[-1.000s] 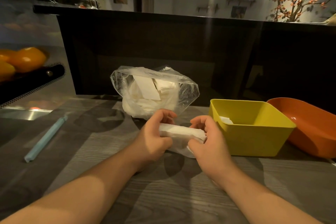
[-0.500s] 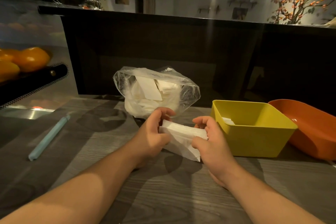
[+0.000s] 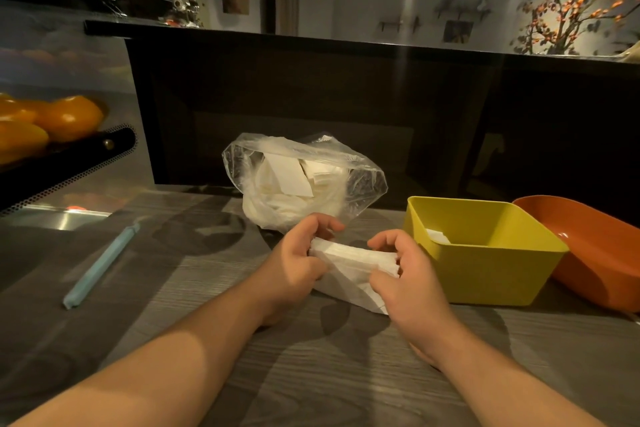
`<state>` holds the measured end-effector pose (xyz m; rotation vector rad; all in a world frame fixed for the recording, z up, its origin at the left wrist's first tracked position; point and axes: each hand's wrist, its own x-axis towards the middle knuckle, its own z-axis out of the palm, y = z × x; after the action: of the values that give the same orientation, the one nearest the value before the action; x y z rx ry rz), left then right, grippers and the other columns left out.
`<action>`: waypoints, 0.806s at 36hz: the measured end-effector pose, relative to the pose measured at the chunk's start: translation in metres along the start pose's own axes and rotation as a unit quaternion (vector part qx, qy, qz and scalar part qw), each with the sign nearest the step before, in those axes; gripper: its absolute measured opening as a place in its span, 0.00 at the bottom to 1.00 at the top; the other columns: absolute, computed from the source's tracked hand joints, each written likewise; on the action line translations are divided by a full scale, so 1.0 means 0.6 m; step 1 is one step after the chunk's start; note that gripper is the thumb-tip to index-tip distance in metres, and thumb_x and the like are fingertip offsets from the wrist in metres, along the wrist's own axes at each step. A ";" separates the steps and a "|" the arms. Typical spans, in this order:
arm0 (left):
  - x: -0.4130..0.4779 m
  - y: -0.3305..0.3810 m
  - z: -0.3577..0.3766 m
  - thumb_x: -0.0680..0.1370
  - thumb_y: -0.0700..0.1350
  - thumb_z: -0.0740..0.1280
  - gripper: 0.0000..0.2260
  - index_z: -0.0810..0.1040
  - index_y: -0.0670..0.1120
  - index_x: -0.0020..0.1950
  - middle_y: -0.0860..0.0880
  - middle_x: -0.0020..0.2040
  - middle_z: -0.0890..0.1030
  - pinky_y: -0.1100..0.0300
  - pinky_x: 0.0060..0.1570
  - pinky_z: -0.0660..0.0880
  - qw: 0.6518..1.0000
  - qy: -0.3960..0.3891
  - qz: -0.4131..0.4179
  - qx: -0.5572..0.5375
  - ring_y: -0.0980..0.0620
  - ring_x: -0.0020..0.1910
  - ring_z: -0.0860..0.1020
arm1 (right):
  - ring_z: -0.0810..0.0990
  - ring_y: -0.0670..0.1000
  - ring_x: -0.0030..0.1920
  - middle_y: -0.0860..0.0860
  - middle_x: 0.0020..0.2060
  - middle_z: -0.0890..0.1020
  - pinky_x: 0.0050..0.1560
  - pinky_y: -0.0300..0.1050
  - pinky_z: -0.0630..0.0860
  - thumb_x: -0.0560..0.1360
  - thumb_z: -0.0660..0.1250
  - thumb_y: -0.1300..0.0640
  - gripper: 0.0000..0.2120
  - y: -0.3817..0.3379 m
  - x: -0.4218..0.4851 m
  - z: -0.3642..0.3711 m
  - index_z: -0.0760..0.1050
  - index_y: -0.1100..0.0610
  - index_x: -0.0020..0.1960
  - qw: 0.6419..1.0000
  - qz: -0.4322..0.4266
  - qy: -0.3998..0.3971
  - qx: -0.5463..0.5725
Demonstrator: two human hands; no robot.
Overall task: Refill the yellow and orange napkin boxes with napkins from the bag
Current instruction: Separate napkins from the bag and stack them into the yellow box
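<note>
1. Table: grey wood-grain surface carrying every item below; a dark counter wall stands behind it.
2. Orange napkin box: shallow and oval, at the far right of the table, touching or just beside the yellow box. No napkins are visible inside it.
3. Yellow napkin box: square and open-topped, immediately right of the hands. One white napkin lies against its inner left wall; the remaining interior is bare.
4. Bag: clear plastic, slumped on the table behind the hands, mouth open toward the upper right, holding loose white napkins.
5. Napkin stack: white and folded, held between both hands above the table in front of the bag, just left of the yellow box. One lower corner hangs down toward the table.
6. Left hand: closed on the left end of the stack, thumb in front.
7. Right hand: closed on the right end, fingers curled over the upper edge.
8. Blue clip stick: lies diagonally on the table, well left of the hands.
</note>
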<state>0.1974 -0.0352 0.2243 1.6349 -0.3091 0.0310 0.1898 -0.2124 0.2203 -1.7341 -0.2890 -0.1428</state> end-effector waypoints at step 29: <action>0.002 0.003 -0.023 0.61 0.33 0.62 0.31 0.76 0.51 0.62 0.44 0.52 0.73 0.51 0.43 0.71 0.995 -0.083 -0.044 -0.041 0.45 0.46 0.74 | 0.79 0.53 0.45 0.52 0.45 0.79 0.39 0.45 0.77 0.60 0.71 0.62 0.21 0.005 0.009 0.007 0.75 0.48 0.51 0.999 0.006 -0.016 0.035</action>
<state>0.2003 -0.0221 0.2276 1.5714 -0.3615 -0.1834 0.1956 -0.2083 0.2181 -1.6706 -0.3050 -0.0950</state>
